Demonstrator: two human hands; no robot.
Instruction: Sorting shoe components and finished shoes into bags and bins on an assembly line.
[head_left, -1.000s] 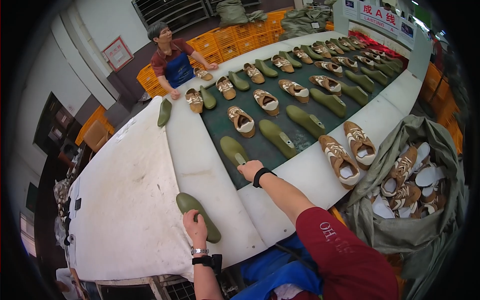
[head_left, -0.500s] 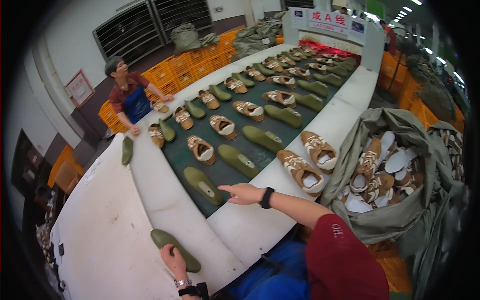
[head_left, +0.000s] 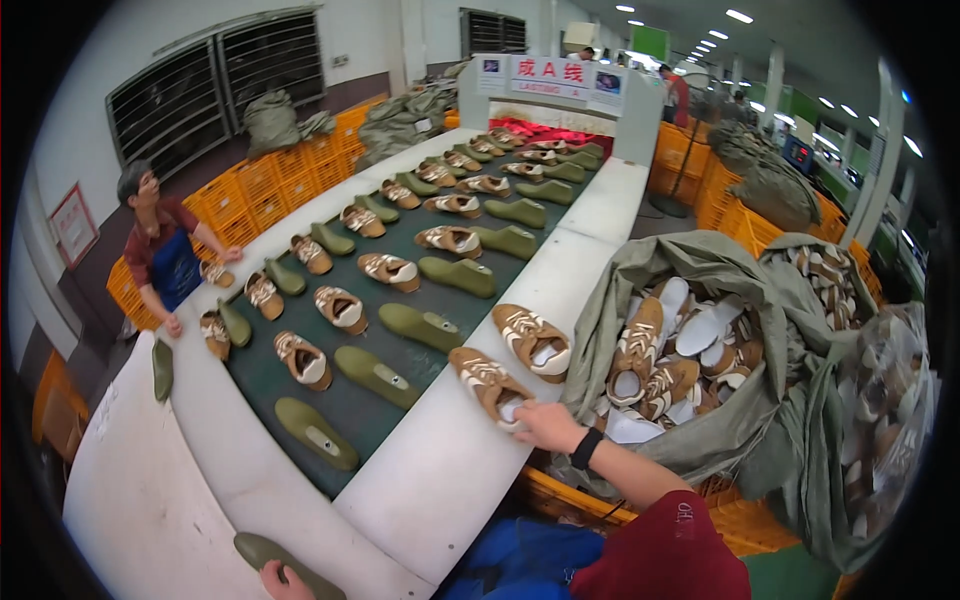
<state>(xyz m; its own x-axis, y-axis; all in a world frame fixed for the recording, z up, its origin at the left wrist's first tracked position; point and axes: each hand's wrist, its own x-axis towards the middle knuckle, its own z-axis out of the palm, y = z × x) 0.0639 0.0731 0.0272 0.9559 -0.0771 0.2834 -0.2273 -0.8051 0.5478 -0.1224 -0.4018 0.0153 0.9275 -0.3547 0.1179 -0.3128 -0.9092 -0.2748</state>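
Observation:
My right hand [head_left: 552,428] is closed on the heel of a brown and white sneaker [head_left: 484,380], which rests on the white ledge beside the belt. Just beyond it a matching sneaker [head_left: 532,342] sits on the same ledge. At the lower edge my left hand [head_left: 286,581], partly cut off, grips the side of a green shoe last [head_left: 268,556] lying on the white table. On the dark green belt [head_left: 345,411] stand rows of brown sneakers and green lasts. The closest last on it [head_left: 316,433] lies near the belt's front end.
At my right a grey-green sack [head_left: 640,275] holds many loose sneakers. Orange crates [head_left: 262,195] line the far side. Across the belt a person [head_left: 165,245] in a blue apron stands with hands on the ledge. Another last [head_left: 162,370] lies on the table's far edge.
The view has swung to the right. My right hand has moved from pointing over the lasts on the belt to the nearer sneaker's heel. My left hand remains at its last.

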